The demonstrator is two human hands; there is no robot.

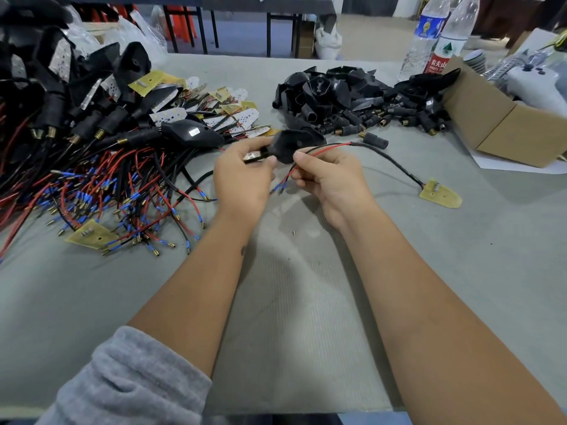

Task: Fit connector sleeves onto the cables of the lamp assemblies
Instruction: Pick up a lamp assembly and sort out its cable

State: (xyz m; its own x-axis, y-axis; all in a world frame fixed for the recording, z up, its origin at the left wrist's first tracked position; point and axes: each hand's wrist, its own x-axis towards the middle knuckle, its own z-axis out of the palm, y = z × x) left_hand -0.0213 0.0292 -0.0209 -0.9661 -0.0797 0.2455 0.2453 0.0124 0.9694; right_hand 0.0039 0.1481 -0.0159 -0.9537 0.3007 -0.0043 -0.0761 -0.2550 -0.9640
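Holding a black lamp housing (288,145) in the left hand (242,176), fingers curled round it, a small board end poking out by the thumb; right hand (329,176) pinches the red/black cable (310,153) just behind its blue-sleeved terminals (279,188). Cable runs right over the bench (306,302) to a yellow LED board (440,194) lying flat. Loose connector sleeve (375,139) sits just beyond the hands, more in the black pile (352,99). Judgement: cable is light and floppy, will buckle if pushed from far back, so grip close to the tip. Housing looks like rigid plastic, fine to clamp. Board solder joint likely fragile, don't tug on it
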